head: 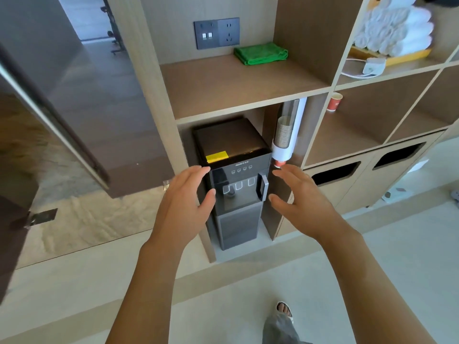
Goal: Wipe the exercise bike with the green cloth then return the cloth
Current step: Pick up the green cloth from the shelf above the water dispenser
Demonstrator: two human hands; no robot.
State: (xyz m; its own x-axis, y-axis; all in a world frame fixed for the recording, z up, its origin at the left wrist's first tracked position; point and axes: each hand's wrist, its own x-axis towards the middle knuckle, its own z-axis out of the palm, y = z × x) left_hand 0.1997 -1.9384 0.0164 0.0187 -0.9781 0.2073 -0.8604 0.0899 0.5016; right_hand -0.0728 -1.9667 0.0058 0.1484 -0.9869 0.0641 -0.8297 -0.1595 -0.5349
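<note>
A folded green cloth [260, 53] lies at the back right of a wooden shelf [223, 90], below a wall socket panel. My left hand [186, 194] and my right hand [300, 194] are both held out in front of me, well below the shelf, with relaxed fingers and nothing in them. They hover on either side of a black water dispenser. Part of an exercise machine [113, 26] shows far off through the opening at the upper left, too small to make out.
A black water dispenser [236, 180] stands in the lower compartment, with a paper cup holder [285, 135] beside it. Rolled white towels [395, 28] on a yellow tray, a white power strip [372, 65] and a red cup [334, 101] sit on shelves at right. A dark door [62, 108] is at left.
</note>
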